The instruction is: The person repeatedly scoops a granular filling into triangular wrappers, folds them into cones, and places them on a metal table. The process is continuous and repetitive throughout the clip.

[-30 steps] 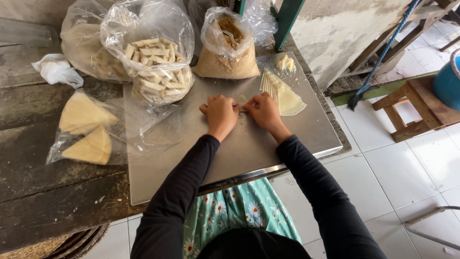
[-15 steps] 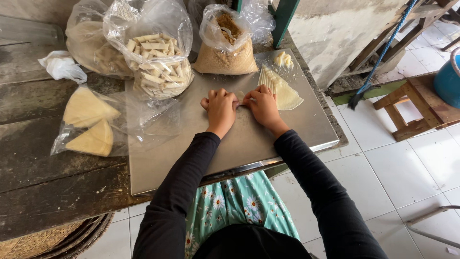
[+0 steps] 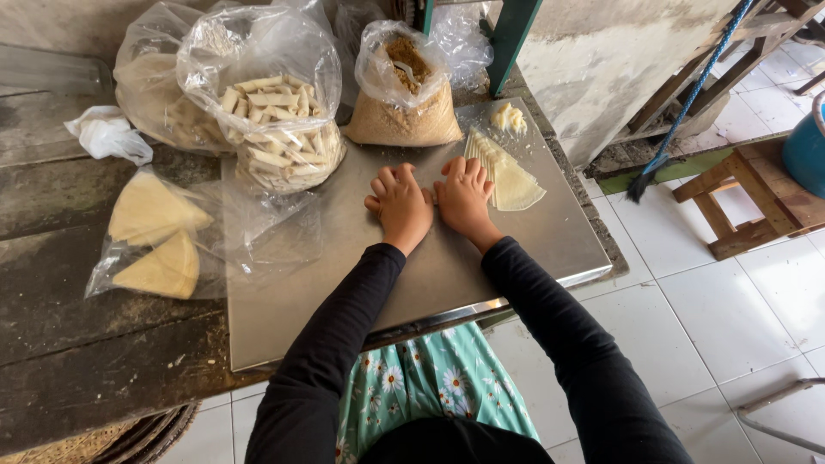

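Observation:
My left hand (image 3: 401,204) and my right hand (image 3: 465,196) lie side by side, palms down, on a steel sheet (image 3: 344,258) that covers the table. Their fingers press flat on something hidden under them; I cannot tell what it is. Just right of my right hand is a fan of pale triangular wrappers (image 3: 510,176). A small lump of pale paste (image 3: 507,117) sits behind it.
A clear bag of rolled pastry sticks (image 3: 279,129) and a bag of brown crumbly filling (image 3: 406,94) stand at the back. Folded wrappers in plastic (image 3: 159,245) lie at left on the dark wooden table (image 3: 69,335). A wooden stool (image 3: 748,202) stands on white floor tiles at right.
Both hands have slid a little away from me across the steel sheet, staying together and pressed flat. Nothing else on the table has moved.

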